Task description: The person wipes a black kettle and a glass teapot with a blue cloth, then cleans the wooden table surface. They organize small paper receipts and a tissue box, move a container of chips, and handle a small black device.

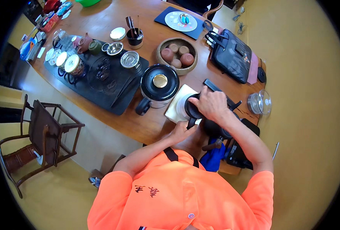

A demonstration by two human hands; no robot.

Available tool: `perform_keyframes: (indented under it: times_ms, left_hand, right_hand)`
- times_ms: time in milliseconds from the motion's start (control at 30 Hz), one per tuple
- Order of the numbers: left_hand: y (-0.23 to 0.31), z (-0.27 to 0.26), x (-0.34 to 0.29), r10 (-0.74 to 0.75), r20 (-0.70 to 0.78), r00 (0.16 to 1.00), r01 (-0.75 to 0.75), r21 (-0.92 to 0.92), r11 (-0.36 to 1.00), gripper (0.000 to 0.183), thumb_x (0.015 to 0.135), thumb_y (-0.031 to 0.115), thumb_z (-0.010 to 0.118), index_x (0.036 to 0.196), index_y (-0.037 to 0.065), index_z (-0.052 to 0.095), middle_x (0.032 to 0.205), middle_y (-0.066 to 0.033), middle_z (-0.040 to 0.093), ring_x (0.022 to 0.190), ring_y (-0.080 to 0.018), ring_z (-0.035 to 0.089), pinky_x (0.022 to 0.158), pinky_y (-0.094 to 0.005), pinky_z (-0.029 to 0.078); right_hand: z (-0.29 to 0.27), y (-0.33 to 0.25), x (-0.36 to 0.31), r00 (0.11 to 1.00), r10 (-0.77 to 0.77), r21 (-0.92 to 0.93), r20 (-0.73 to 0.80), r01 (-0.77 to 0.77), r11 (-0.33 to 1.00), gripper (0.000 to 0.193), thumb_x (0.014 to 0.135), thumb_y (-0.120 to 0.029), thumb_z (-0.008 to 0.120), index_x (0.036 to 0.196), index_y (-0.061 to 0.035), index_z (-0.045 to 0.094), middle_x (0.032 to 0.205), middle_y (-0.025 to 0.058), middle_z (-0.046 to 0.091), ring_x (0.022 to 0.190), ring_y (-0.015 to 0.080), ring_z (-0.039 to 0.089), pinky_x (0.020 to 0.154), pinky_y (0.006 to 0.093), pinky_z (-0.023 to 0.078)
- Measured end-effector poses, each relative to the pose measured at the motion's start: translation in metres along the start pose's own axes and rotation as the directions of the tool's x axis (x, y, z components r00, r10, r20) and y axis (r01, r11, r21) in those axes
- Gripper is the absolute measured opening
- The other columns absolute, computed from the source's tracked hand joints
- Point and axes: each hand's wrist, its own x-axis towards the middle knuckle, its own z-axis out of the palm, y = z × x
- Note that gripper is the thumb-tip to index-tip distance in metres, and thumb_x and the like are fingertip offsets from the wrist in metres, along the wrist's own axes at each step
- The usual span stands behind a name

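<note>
While the white-and-black jug (192, 110) is held by its handle in the left hand (182, 132), its dark top is covered by the right hand (212, 104), whose grip cannot be told. It sits on or just above the white cloth (172, 112) on the desk (149, 127); it is best kept level, clear of the black-lidded pot (159, 85).

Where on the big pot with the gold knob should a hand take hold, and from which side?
Likely the black handle, coming from the person's near left: it juts out that way from the upright pot, toward the table's near edge.
</note>
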Motion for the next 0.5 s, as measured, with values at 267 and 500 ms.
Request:
perform_keyframes:
  times_ms: [267, 500]
  left_hand:
    - [0.010, 0.001, 0.000, 0.043, -0.039, 0.998, -0.046, -0.055, 0.997, 0.030, 0.090, 0.023, 0.065, 0.075, -0.002, 0.059, 0.055, -0.0124, 0.052, 0.052, -0.0167, 0.051, 0.051, -0.0370, 0.040]
    - [0.002, 0.004, 0.001, -0.021, -0.030, 0.999, 0.018, -0.095, 0.995, 0.035, 0.090, 0.029, 0.065, 0.076, -0.002, 0.059, 0.059, -0.0165, 0.056, 0.054, -0.0231, 0.055, 0.055, -0.0396, 0.043]
  right_hand:
    - [0.004, 0.002, -0.019, 0.947, -0.300, 0.015, 0.116, 0.301, 0.954, 0.084, 0.074, -0.048, 0.076, 0.136, 0.0004, 0.044, 0.099, 0.0285, 0.058, 0.081, 0.0386, 0.064, 0.066, 0.0425, 0.053]
    - [0.019, -0.003, -0.002, 0.993, 0.048, 0.187, 0.103, -0.067, 0.980, 0.074, 0.087, -0.058, 0.058, 0.105, 0.0132, 0.055, 0.071, 0.0240, 0.067, 0.070, 0.0375, 0.070, 0.062, 0.0439, 0.056]
